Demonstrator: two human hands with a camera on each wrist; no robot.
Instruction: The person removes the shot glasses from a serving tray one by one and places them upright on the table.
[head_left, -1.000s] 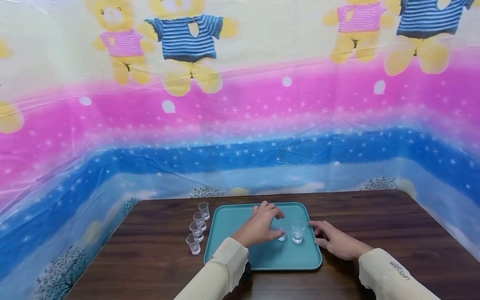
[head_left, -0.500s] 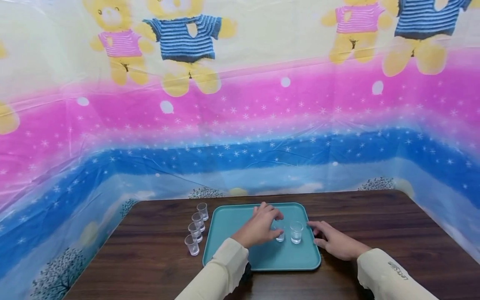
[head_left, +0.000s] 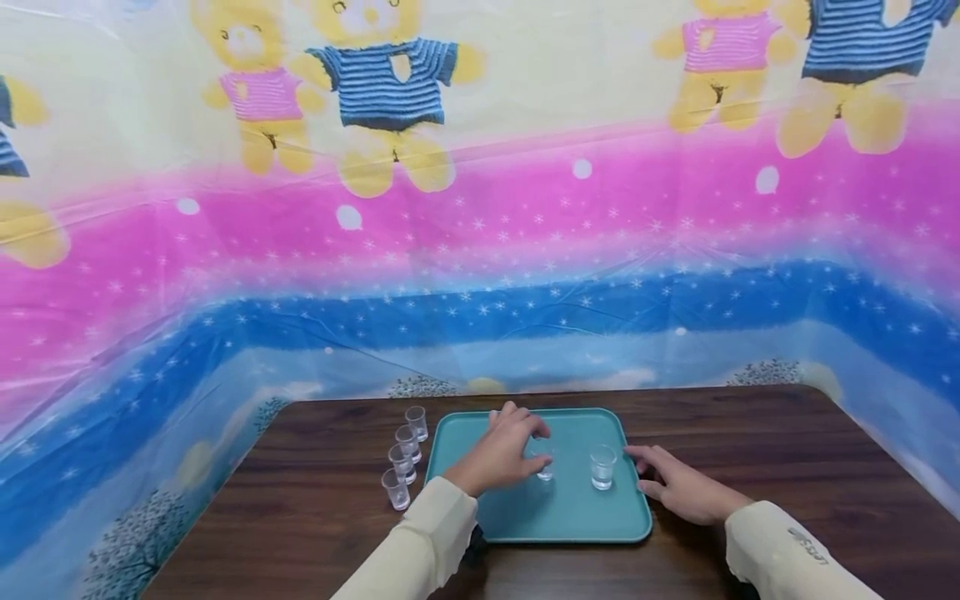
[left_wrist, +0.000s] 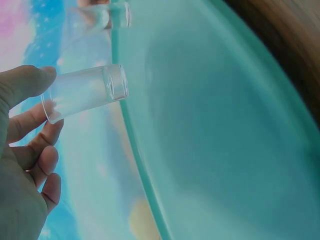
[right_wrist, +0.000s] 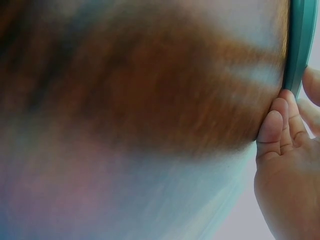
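In the head view, my left hand (head_left: 504,452) is over the teal tray (head_left: 570,521) and holds a clear shot glass (head_left: 545,468) between thumb and fingers. The left wrist view shows the thumb and fingertips at the rim of this shot glass (left_wrist: 85,91). Whether its base touches the tray cannot be told. A second clear shot glass (head_left: 602,467) stands on the tray to the right of it. At the tray's right edge is my right hand (head_left: 690,487), its fingers loosely extended beside the rim (right_wrist: 296,47).
Several more clear shot glasses (head_left: 401,462) stand in a slanting row on the dark wooden table (head_left: 322,500), left of the tray. Behind the table hangs a printed curtain (head_left: 480,250) with bears.
My left hand has moved left with its shot glass, widening the gap to the second glass. The right hand stays by the tray's edge. The head view has shifted slightly.
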